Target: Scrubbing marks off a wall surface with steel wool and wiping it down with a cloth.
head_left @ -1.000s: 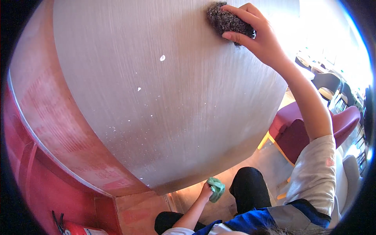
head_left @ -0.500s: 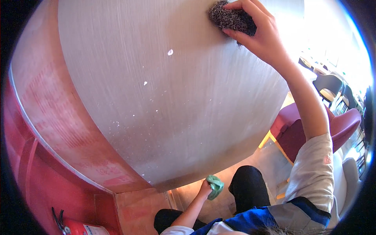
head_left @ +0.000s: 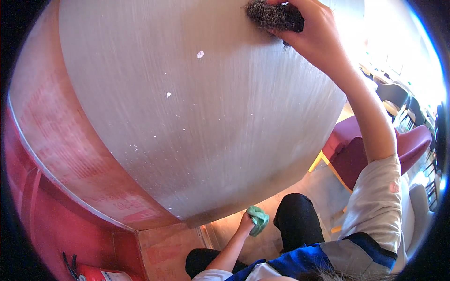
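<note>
Right hand (head_left: 321,35): raised high, arm outstretched, fingers bent and spread only as wide as the pad (head_left: 268,16) between them. Thumb on the pad's lower side, the other fingers over its upper side; some fingertips run out of view at the top. Pad is dark, wiry, matted, with a loose tuft hanging just below the thumb. It lies against the panel (head_left: 262,154), on the far left side of the right fingers.

Panel: grey, streaked lengthwise, spreading left of and below the right fingers. White flecks (head_left: 200,55) on it, the largest down and left of the thumb, finer ones scattered further down.

Left hand (head_left: 246,225): low, well apart from the right, just off the panel's lower edge. Fingers curled closed around a green cloth (head_left: 259,221), which bunches out on their right side. Individual fingertips cannot be made out.

Around the left fingers: a dark-clad knee (head_left: 300,218) near on the right; a purple chair (head_left: 354,159) further right, below the right fingers; a reddish board (head_left: 77,136) up and left; a red extinguisher (head_left: 96,274) well to the left and lower.
</note>
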Tool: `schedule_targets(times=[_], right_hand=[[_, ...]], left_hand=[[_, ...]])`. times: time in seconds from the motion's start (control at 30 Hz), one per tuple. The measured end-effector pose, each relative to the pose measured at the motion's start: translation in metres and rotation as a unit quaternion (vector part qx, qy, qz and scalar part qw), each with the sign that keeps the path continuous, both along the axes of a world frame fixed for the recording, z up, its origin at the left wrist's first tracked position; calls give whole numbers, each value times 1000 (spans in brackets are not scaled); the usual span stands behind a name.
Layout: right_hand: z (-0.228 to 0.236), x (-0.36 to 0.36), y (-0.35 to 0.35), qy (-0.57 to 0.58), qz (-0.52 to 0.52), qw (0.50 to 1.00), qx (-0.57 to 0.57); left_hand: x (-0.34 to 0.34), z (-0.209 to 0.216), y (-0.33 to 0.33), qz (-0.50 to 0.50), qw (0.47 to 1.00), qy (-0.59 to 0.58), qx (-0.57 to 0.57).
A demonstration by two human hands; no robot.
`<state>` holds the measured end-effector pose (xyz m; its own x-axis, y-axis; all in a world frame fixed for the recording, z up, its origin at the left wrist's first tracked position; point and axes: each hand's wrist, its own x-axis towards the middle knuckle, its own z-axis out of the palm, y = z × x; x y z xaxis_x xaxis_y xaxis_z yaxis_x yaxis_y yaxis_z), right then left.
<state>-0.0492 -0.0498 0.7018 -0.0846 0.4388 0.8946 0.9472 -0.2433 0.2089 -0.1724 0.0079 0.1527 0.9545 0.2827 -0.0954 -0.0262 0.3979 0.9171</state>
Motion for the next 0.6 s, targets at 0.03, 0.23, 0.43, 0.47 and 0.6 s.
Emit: schedule_targets(times=[0.03, 0.23, 0.43, 0.47, 0.6], right_hand=[[2, 2, 0, -15, 11, 1000, -5], [-2, 14, 1, -21, 17, 999, 18], [-3, 7, -7, 79, 27, 996, 20], [-3, 8, -7, 78, 28, 996, 22], [-3, 42, -2, -87, 54, 993, 54]], left_hand=[[0, -1, 0, 5, 1000, 3, -3], [3, -1, 2, 4, 1000, 2, 16], [4, -14, 4, 17, 999, 10, 38], [4, -16, 4, 26, 997, 22, 65], [6, -17, 3, 7, 999, 6, 40]])
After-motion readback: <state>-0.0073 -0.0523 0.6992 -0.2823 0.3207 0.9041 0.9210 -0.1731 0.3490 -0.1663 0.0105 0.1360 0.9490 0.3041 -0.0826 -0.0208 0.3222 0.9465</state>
